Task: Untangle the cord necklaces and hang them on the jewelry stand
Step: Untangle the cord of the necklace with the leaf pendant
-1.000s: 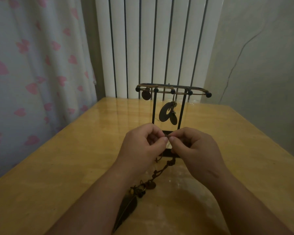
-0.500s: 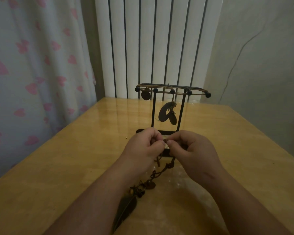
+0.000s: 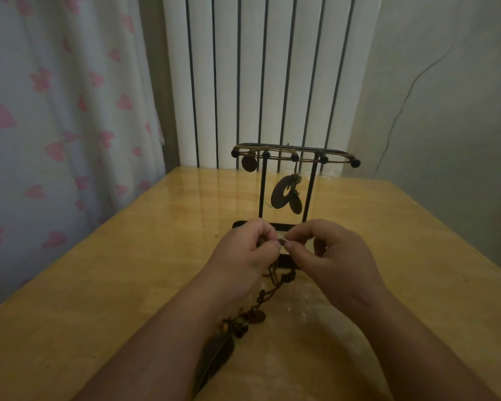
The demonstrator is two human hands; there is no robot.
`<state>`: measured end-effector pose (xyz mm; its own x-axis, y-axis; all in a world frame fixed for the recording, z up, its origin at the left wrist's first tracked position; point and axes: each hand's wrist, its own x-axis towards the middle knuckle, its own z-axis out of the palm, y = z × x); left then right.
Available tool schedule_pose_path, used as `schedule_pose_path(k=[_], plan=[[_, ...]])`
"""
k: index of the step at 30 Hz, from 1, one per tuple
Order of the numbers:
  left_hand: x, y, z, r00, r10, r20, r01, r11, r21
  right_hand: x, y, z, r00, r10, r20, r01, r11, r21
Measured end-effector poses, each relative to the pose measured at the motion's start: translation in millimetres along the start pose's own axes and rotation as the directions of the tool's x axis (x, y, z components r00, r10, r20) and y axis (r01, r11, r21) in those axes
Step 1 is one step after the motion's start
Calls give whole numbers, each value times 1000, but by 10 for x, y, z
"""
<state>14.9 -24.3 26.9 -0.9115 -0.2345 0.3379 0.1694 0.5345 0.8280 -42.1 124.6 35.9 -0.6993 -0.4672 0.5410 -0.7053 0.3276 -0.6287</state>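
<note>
A black wire jewelry stand (image 3: 294,157) stands on the wooden table (image 3: 113,279), right behind my hands. Cord necklaces lie over its top bar; a round disc pendant (image 3: 248,162) and an oval ring pendant (image 3: 284,193) hang from it. My left hand (image 3: 243,256) and my right hand (image 3: 330,256) meet in front of the stand's base, and each pinches the top of a brown cord necklace (image 3: 272,287). That cord trails down towards me to a cluster of beads and a dark feather pendant (image 3: 214,357) lying on the table.
A white ribbed radiator (image 3: 266,82) rises behind the table. A curtain with pink hearts (image 3: 55,125) hangs at the left, and a grey wall (image 3: 446,111) closes the right side. A tiny bead (image 3: 216,235) lies on the table left of the stand.
Both hands have stayed at the same spot in front of the stand. My fingertips have shifted slightly on the cord, and the right fingers have spread a little.
</note>
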Motion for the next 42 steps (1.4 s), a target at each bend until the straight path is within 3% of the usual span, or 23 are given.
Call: schedule_pose_path(k=[6, 18, 23, 42], plan=[[-7, -9, -16, 999, 20, 25, -21, 999, 39, -11, -26, -31, 996, -20, 89, 25, 998, -61], [-26, -31, 14, 993, 13, 117, -20, 998, 60, 3, -66, -43, 973, -70, 219, 148, 920, -362], [-15, 4, 5, 993, -10, 113, 10, 1000, 2, 11, -62, -16, 971, -54, 232, 138, 920, -366], [11, -38, -75, 979, -2, 202, -13, 997, 70, -3, -56, -3, 960, -66, 272, 158, 930, -333]])
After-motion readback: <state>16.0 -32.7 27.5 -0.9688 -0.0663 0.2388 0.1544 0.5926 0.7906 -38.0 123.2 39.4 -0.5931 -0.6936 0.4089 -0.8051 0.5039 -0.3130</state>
